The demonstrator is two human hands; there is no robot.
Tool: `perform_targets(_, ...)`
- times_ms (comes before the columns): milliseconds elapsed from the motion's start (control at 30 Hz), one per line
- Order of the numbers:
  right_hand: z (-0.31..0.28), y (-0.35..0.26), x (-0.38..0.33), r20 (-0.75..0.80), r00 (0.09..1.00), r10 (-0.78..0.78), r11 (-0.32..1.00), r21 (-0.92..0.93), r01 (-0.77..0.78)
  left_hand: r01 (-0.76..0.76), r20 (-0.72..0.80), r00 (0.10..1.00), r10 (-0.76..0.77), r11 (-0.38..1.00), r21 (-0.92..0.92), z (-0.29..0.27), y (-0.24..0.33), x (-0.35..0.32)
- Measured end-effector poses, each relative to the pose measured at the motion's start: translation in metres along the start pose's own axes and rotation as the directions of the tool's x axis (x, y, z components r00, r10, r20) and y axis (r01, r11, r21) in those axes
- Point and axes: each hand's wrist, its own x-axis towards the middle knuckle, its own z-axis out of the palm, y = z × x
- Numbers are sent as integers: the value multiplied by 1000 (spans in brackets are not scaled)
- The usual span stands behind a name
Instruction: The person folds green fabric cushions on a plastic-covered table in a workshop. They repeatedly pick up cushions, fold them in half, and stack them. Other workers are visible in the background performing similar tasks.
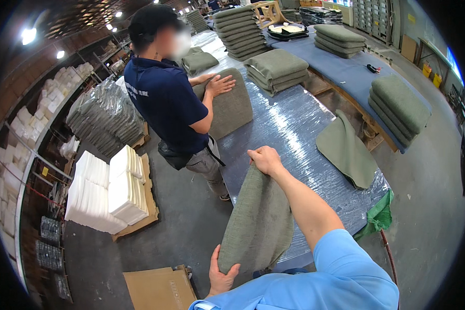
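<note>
A grey-green fabric cushion cover (pixel 258 222) hangs tilted between my two hands at the near end of the wrapped table. My right hand (pixel 266 160) reaches across and is closed on its far upper corner. Down at its near left corner, my left hand (pixel 223 275) grips the edge between thumb and fingers. The cover sags slightly along its middle. Another loose green cover (pixel 347 150) lies folded over on the table to my right, apart from both hands.
A co-worker (pixel 165 103) at left steadies an upright green cushion (pixel 225 103). Folded covers (pixel 276 70) lie beyond on the plastic-wrapped table (pixel 289 124). More stacks stand on a blue table (pixel 346 72). White foam blocks (pixel 103 191) and a cardboard box (pixel 160 289) sit on the floor.
</note>
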Motion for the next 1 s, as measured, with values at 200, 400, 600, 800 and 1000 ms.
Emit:
perform_targets(200,3,11,4,-2,998,-57,989,137,57,162,80,986,-149,970,-181,-16,-27,0)
perform_targets(400,1,25,5,-52,992,-118,959,254,127,225,126,965,-230,973,56,-27,-34,-3)
perform_targets(600,-1,51,5,-54,986,-160,861,480,167,198,110,972,-209,975,102,-13,-34,-16)
perform_targets(800,1,97,9,-66,997,-43,743,665,76,140,44,987,-157,954,263,14,-11,-30)
perform_targets(1000,6,122,8,-48,993,109,664,747,-36,97,106,988,-115,983,158,15,-9,-27)
